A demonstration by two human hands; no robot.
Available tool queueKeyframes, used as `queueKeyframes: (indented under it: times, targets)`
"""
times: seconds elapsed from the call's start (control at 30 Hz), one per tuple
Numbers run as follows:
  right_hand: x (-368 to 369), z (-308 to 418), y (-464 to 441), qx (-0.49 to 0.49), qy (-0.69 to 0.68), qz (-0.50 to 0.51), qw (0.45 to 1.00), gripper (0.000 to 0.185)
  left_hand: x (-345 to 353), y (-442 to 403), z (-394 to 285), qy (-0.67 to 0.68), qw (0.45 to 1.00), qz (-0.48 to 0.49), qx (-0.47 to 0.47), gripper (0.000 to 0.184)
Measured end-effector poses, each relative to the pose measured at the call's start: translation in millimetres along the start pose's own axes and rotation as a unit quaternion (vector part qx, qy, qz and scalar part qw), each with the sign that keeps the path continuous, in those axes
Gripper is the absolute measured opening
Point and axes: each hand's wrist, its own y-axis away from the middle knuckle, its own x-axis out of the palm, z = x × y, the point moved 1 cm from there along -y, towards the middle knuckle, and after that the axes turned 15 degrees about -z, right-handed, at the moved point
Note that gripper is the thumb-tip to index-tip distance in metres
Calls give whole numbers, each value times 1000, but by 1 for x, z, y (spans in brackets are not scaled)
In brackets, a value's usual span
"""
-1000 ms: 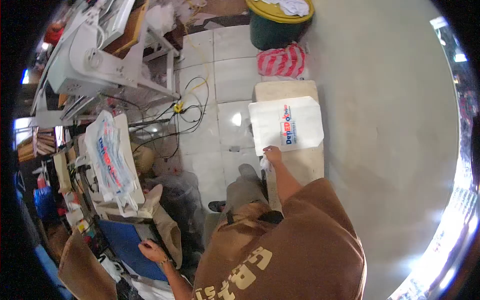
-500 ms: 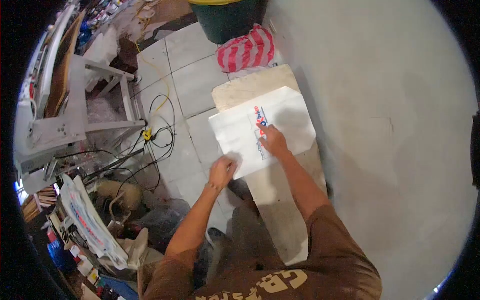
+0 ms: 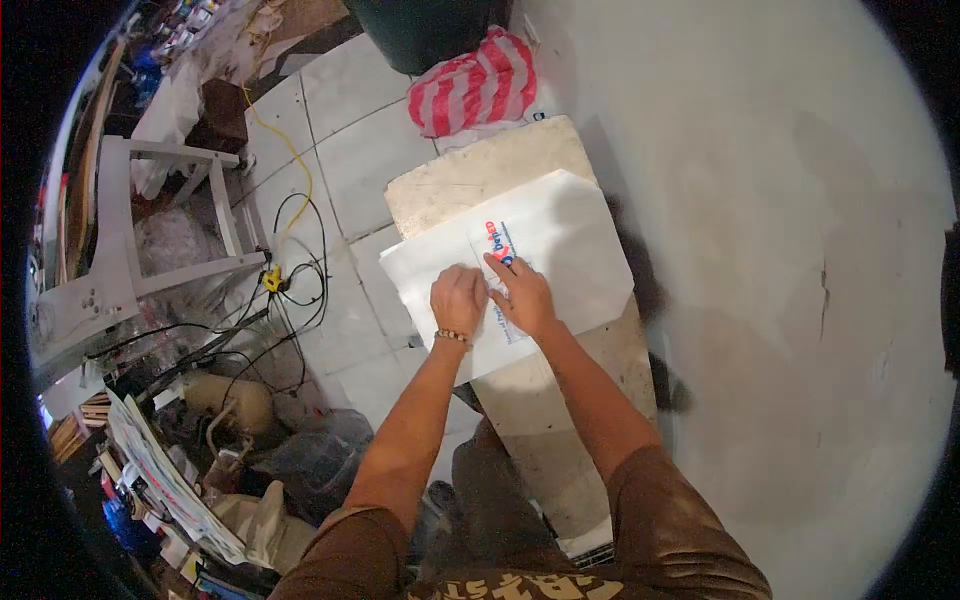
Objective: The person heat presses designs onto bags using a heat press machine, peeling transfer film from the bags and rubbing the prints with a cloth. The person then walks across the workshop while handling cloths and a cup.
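A white sheet [image 3: 575,235] with a red and blue printed logo [image 3: 500,240] lies at an angle on a long worn board [image 3: 480,170]. At its left side a second edge shows, as if another sheet lies underneath. My left hand [image 3: 459,302], with a beaded bracelet on the wrist, is at the left side of the print, its fingers curled together; what they pinch, if anything, is hidden. Beside it my right hand [image 3: 525,300] rests on the print, index finger stretched along the lettering and thumb apart. Both hands cover part of the print.
A plain grey wall [image 3: 780,250] runs close along the right. Beyond the board are a red-and-white striped bag [image 3: 475,90] and a dark green bin [image 3: 430,30]. Tangled cables [image 3: 300,270], a white frame [image 3: 190,260] and a tank [image 3: 235,400] stand to the left.
My left hand has moved right and up, from the sheet's near-left edge onto the print beside my right hand. My right hand stays on the print. The view has shifted slightly.
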Motion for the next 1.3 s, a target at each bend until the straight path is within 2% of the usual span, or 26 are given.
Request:
queueKeyframes:
  times: [0.1, 0.17, 0.23, 0.33, 0.63, 0.73, 0.8, 0.9, 1.03, 1.13, 1.2, 1.3]
  targets:
    - [2, -2, 2, 14, 0, 22, 1000, 66, 2, -2, 3, -37, 999, 13, 8, 13]
    - [4, -2, 2, 4, 11, 14, 1000, 67, 1, -3, 9, 35, 998, -48, -28, 11]
    - [5, -2, 3, 7, 9, 15, 1000, 66, -5, -1, 9, 46, 998, -42, -23, 12]
    - [4, -1, 2, 11, 12, 16, 1000, 66, -10, -1, -1, 41, 999, -20, 29, 15]
    - [3, 0, 3, 8, 10, 21, 1000, 63, 9, 0, -5, -50, 994, -77, 61, 17]
    - [3, 0, 2, 12, 3, 20, 1000, 63, 7, -7, -2, -75, 996, -21, 44, 18]
    - [5, -2, 3, 17, -7, 14, 1000, 64, -2, -11, 2, 29, 999, 26, -28, 21]
    - [4, -1, 1, 17, -14, 23, 1000, 63, -10, -2, 10, 44, 999, 19, 8, 11]
    - [2, 0, 1, 3, -15, 2, 1000, 61, -14, -2, 7, 29, 998, 48, 3, 20]
    - [1, 0, 1, -4, -18, -6, 1000, 60, -12, -6, -4, 54, 998, -9, 9, 18]
    - [1, 0, -1, -9, -17, -7, 1000, 59, -5, -5, -3, -20, 997, -13, 77, 16]
    - [5, -3, 2, -1, -31, -12, 999, 59, 6, -3, -5, -57, 995, -48, 61, 13]
